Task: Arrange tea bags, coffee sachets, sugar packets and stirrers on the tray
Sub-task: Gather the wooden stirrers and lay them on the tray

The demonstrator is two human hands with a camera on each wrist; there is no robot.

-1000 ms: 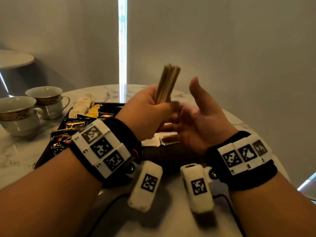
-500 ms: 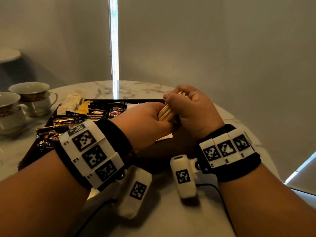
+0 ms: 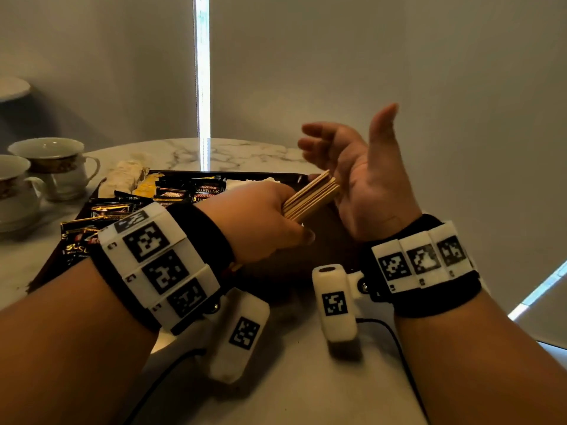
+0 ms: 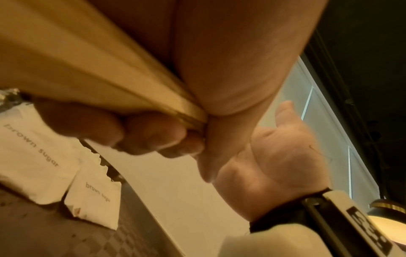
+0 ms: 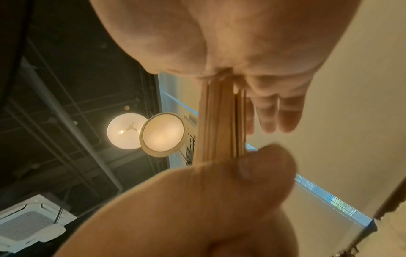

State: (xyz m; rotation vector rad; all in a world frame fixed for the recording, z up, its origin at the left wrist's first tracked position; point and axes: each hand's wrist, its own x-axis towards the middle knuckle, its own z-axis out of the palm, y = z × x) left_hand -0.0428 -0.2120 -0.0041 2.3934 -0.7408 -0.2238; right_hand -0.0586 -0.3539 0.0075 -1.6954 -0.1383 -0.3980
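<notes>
Stirrer step of the tray arrangement, seen over the dark rectangular tray (image 3: 294, 178) on the round white marble bench (image 3: 306, 378). The left hand (image 3: 260, 222) carries the bundle of flat pale wooden stirrers (image 3: 310, 196); its grip is curled tight round the bundle, fingers below and thumb along the side, as the left wrist view shows, so that the free ends project toward the right. The right hand (image 3: 362, 173) stands just beside those ends with palm turned toward them, its grip spread, fingers loosely extended and thumb raised; in the right wrist view the stirrer ends appear to butt against the palm, though contact cannot be confirmed from the head view. The stirrers are thus held in the air above the near right part of the tray, not yet laid down. On the tray lie black-and-gold coffee sachets (image 3: 184, 194) at the left and white paper brown-sugar packets (image 4: 41, 156) directly beneath the left hand; two white gold-banded teacups (image 3: 52, 167) stand on the bench to the left. The bundle is probably being squared. The next move calls for lowering it flat onto bare tray surface, clear of the sugar packets, and releasing it without letting it fan out.
</notes>
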